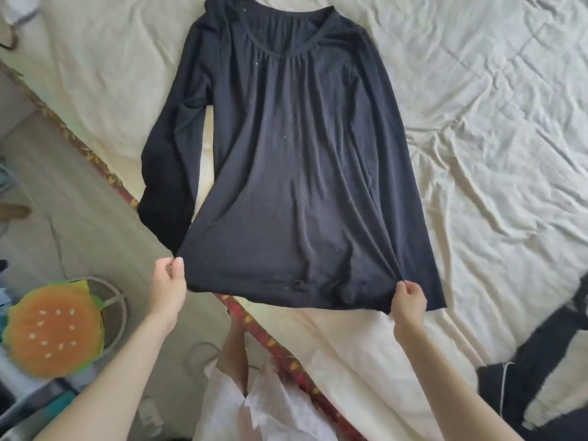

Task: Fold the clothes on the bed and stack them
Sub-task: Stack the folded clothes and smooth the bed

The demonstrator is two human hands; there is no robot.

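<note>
A black long-sleeved top (296,160) lies spread front-up on a bed (477,122) covered in a wrinkled cream sheet, stretching away from the hands. The left hand (168,283) pinches its near left hem corner; the right hand (409,300) pinches the near right corner. A dark garment (541,370) lies right of the right hand.

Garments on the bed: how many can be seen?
2. The black long-sleeved top lies spread mid-bed, hem pinched by the left hand and right hand. A black-and-white garment lies at the right edge, partly cut off; more may be hidden.
</note>
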